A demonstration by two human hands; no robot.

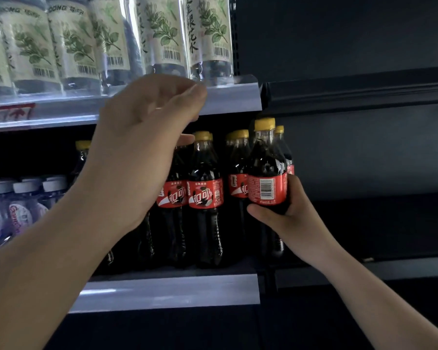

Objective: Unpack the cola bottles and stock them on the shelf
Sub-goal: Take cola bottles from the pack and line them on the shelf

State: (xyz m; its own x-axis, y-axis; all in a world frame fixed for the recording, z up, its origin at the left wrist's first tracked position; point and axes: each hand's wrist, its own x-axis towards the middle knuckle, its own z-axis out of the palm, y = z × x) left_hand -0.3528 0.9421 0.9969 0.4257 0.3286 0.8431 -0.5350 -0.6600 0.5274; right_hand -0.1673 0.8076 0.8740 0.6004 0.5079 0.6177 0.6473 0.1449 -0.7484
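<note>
red-labelled cola bottles [205,198] already stand on the middle shelf [167,291], centre of frame, yellow caps, a few rows deep as far as i can see. so stocking looks well underway, not finished by my read.

right hand [286,213], centre right: grip wrapped round the lower body of one more cola bottle [267,170], thumb on the near side, barcode facing the camera. bottle is upright, at the right end of the row, just beside or touching its neighbours; can't tell if its base is down on the shelf yet.

left hand [142,147], centre of frame: raised in front of the row, fingers loosely curled, thumb tip near one yellow cap. grip has nothing in it that i can see.

no pack, wrap or carton in view, so can't say how many are left to unpack.

other shelving:
- upper shelf [228,99], top left: clear bottles [210,39] with green leaf labels
- far left of middle shelf: grey-capped purple bottles [20,213]
- dark bay [364,147], right: nothing visible in it
</note>
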